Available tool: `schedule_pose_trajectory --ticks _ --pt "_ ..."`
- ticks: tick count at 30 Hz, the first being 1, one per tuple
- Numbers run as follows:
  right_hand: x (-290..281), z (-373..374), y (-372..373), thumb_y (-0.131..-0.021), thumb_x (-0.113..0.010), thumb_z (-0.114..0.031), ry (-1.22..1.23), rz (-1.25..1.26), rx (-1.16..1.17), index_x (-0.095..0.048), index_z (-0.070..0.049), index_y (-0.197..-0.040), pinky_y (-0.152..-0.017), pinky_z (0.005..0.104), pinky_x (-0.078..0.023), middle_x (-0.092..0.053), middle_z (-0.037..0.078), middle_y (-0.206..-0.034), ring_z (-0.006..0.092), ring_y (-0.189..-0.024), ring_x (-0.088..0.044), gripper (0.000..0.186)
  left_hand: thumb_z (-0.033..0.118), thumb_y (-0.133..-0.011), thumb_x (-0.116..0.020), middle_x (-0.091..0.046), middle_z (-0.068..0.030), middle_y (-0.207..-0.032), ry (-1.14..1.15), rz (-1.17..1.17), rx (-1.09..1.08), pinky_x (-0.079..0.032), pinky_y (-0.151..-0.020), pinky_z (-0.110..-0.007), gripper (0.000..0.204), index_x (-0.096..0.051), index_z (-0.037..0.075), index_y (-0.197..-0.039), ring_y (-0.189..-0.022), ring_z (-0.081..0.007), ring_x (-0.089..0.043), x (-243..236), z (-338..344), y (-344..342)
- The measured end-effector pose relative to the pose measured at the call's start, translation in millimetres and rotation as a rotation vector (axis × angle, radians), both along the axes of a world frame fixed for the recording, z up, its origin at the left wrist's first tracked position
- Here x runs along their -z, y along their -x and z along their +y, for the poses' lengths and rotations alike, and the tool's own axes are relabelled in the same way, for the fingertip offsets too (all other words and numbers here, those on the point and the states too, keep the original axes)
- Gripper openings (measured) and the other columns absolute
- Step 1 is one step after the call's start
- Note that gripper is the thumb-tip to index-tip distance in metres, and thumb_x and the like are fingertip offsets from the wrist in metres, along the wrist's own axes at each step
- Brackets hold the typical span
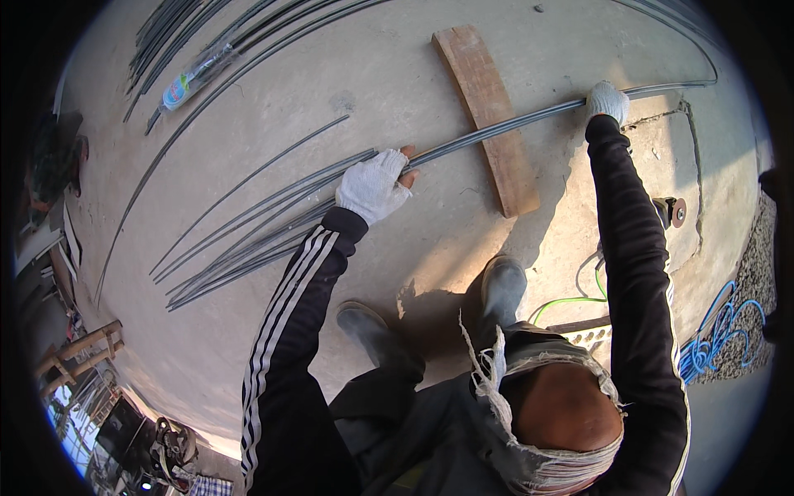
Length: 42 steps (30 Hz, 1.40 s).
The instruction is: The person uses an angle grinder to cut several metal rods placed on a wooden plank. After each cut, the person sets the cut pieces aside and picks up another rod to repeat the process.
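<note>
A bundle of thin grey steel bars (pixel 496 130) runs across the middle, from the lower left up to the far right. Around it closes my left hand (pixel 374 188), in a white knit glove with bare fingertips showing. To the left of that hand the bar ends fan out over the floor. Farther along, my right hand (pixel 608 102), also gloved in white, grips the same bundle with its fingers wrapped round. Between my hands the bars pass over a wooden plank (pixel 488 107) lying on the concrete floor.
More steel bars (pixel 178 41) lie at the upper left, with a clear plastic package with a blue label (pixel 178 91) on them. Right of my right arm sits a tool with a round disc (pixel 678 212). A green cord (pixel 571 301) and blue hose coils (pixel 715 335) lie nearby.
</note>
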State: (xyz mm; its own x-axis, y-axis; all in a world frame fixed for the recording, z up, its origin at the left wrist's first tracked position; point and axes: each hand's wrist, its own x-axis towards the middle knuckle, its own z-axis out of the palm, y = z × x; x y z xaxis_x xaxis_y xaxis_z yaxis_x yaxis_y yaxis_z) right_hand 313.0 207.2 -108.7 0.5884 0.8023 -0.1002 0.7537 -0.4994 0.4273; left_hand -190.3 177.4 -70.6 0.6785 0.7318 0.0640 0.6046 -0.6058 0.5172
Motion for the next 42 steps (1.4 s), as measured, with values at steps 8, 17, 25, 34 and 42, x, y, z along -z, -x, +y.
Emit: schedule_pose_trajectory --ticks 8,17,25,34,42 --pt "-6.9 -1.8 20.6 -0.095 -0.06 -0.023 -0.004 0.005 0.009 -0.084 -0.015 -0.098 -0.074 0.0459 -0.05 -0.081 0.01 -0.101 0.0301 -0.094 -0.078 0.025 0.033 -0.092 -0.077 -0.065 -0.0137 -0.111 0.271 0.0 0.038 -0.057 -0.082 -0.042 0.078 -0.043 0.005 -0.157 -0.096 -0.0301 -0.069 -24.3 12.2 1.4" --pt "10.5 4.7 32.1 -0.096 -0.061 -0.02 0.089 0.108 0.029 -0.082 -0.01 -0.101 -0.07 0.051 -0.046 -0.078 0.012 -0.095 0.0301 -0.087 -0.072 0.024 0.024 -0.104 -0.065 -0.062 -0.0143 -0.117 0.427 0.272 -0.12 -0.053 -0.088 -0.04 0.061 -0.043 0.001 -0.156 -0.098 -0.0275 -0.062 -117.0 32.0 85.9" --pt "-4.4 6.6 48.4 -0.107 -0.04 -0.026 -0.861 0.941 1.002 -0.058 -0.003 -0.122 -0.086 0.0349 -0.05 -0.07 0.015 -0.1 0.0301 -0.095 -0.07 0.032 0.018 -0.106 -0.057 -0.062 -0.0074 -0.103 0.595 0.293 -0.653 -0.051 -0.071 -0.032 0.041 -0.057 -0.001 -0.142 -0.083 -0.0168 -0.058 -251.9 -151.3 103.4" --pt "-52.9 4.4 45.0 -0.097 -0.061 -0.023 -0.859 1.047 1.068 -0.045 0.004 -0.118 -0.082 0.052 -0.057 -0.07 0.032 -0.106 0.0487 -0.098 -0.071 0.038 0.017 -0.107 -0.054 -0.065 -0.0057 -0.102 0.721 0.074 -0.545 -0.052 -0.071 -0.032 0.044 -0.052 -0.001 -0.148 -0.081 -0.0153 -0.06 -275.0 -133.1 -39.7" --pt "-17.7 -3.0 58.6 -0.093 -0.062 -0.02 -0.816 1.072 1.052 -0.045 0.003 -0.126 -0.068 0.054 -0.057 -0.069 0.028 -0.09 0.048 -0.082 -0.071 0.043 0.034 -0.11 -0.054 -0.061 -0.0099 -0.119 0.605 -0.134 -0.234 -0.053 -0.088 -0.037 0.061 -0.04 -0.002 -0.157 -0.105 -0.0218 -0.06 -171.1 60.9 -372.5"
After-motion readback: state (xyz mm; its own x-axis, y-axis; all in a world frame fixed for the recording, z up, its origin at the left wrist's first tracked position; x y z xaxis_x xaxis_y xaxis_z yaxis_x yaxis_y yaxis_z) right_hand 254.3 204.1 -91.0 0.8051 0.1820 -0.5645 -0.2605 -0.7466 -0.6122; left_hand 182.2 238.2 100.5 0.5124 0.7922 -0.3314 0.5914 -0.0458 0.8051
